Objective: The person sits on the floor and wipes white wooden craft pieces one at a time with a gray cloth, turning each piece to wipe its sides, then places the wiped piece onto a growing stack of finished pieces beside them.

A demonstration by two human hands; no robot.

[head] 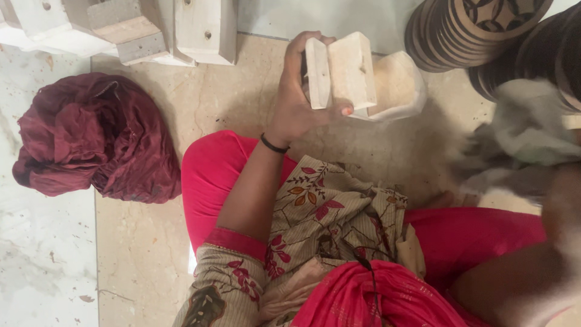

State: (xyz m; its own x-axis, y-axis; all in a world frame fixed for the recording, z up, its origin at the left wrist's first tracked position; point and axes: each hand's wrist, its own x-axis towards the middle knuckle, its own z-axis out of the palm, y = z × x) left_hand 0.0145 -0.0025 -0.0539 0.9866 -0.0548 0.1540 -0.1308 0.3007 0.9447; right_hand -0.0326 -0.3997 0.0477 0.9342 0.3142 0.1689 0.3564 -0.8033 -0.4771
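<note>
A pale wooden block [339, 72] was gripped in the left hand [296, 100], held above the floor [145, 242]. The right hand [544, 181] was blurred against a grey cloth [532, 127]; its grip could not be told. Wiping would be best done with the block held steady.

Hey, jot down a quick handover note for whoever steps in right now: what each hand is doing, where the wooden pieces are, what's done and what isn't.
Left hand: gripping a pale wooden piece, held up over the floor in front of the lap.
Right hand: blurred at the right edge, against a grey cloth; its grip cannot be made out.
More wooden pieces lie on the floor at the top left. A stack of dark patterned discs stands at the top right. A maroon cloth bundle lies on the floor at the left.
Done: one piece is in hand.
Left: the cloth is not yet on the held piece.
</note>
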